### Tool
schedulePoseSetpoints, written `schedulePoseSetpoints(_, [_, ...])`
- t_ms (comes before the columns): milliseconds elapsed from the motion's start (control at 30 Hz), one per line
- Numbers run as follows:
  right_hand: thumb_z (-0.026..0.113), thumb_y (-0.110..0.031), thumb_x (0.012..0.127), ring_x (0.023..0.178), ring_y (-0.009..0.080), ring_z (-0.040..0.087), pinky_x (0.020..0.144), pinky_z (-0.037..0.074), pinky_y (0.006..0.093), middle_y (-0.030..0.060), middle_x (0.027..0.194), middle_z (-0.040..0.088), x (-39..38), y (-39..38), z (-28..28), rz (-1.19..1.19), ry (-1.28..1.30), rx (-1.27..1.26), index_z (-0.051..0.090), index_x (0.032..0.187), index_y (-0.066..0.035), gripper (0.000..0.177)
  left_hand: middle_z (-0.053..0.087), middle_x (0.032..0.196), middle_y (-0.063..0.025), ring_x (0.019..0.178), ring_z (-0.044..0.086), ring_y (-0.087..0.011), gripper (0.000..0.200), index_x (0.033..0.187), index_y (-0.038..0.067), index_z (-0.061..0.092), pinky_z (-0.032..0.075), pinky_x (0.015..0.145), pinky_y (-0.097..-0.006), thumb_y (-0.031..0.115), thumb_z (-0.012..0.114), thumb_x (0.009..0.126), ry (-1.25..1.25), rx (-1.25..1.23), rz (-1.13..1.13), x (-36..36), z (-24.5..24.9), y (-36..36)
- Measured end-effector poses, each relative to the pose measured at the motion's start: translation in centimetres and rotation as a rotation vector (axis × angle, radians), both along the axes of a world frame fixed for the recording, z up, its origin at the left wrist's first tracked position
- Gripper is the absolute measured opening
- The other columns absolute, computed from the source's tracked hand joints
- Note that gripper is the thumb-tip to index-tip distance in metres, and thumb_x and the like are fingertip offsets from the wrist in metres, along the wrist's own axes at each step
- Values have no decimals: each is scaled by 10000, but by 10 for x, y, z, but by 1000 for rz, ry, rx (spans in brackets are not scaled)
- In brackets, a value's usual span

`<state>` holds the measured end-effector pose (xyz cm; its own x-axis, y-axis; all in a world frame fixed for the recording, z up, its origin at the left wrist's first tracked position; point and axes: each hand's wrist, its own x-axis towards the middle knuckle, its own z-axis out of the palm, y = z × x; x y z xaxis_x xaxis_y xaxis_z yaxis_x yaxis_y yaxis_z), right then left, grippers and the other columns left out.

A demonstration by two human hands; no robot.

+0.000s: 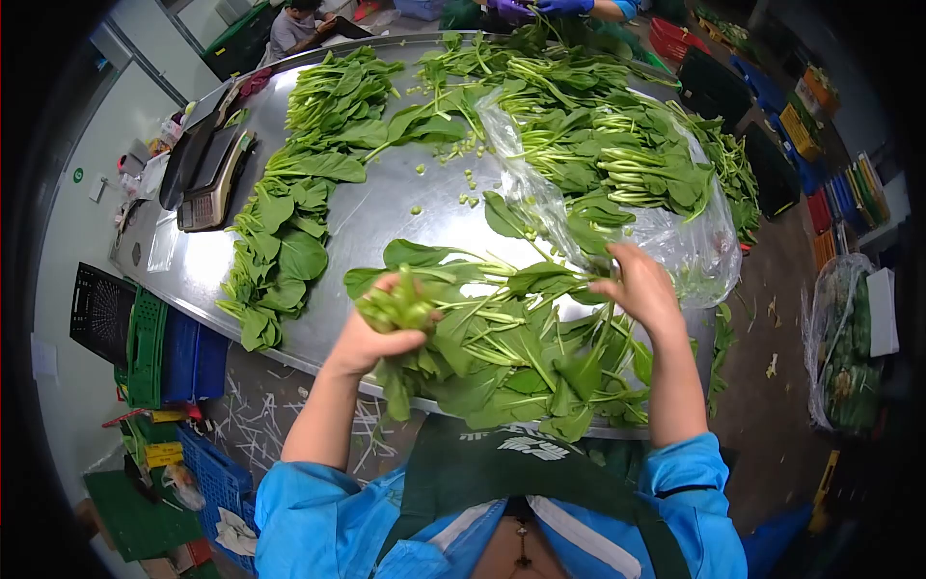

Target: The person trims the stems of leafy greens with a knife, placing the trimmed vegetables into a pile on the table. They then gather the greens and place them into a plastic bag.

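Closest to the camera I had blue sleeves and a dark green apron (482,473), then both hands right over the near edge of the bench (386,217). The left hand (371,336) was closed tight on a small bunch of greens (400,307), fingers wrapped round the stems with the leaves poking up. It was lifted just clear of the pile (521,362) of loose leafy stems underneath. My guess is it was held up like that so the bunch stayed apart from the loose stuff.

The right hand (644,288) was down at the far side of that pile, fingers curled in among the stems. I only had the back of the hand, so I couldn't tell if they'd pinched anything or were just touching.

Just past the right hand a clear plastic bag (690,251) lay spread out with a big heap of the same greens (617,159) on it. The stems mostly pointed one way, which looked like it kept that lot together. Off to the left a long row of leaves (289,246) ran along the bench, with little green bits (468,179) scattered on the bare metal between. A weighing scale (207,174) sat at the left edge. On the far side, a co-worker's gloved hands (545,8) were in the greens too.
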<state>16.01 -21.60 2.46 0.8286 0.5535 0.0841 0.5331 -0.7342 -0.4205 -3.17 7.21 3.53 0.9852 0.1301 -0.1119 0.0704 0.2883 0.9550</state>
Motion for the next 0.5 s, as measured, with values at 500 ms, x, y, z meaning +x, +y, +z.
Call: schedulePoseSetpoints(500, [632,-257,693,785,359,605,717,470,393,197,804,632,3,57,-152,-143,426,213,646,886,-52,282,557,780,-86,735,542,-189,536,1106,-23,460,431,713,-318,73,676,625,-120,48,571,-70,-7,64])
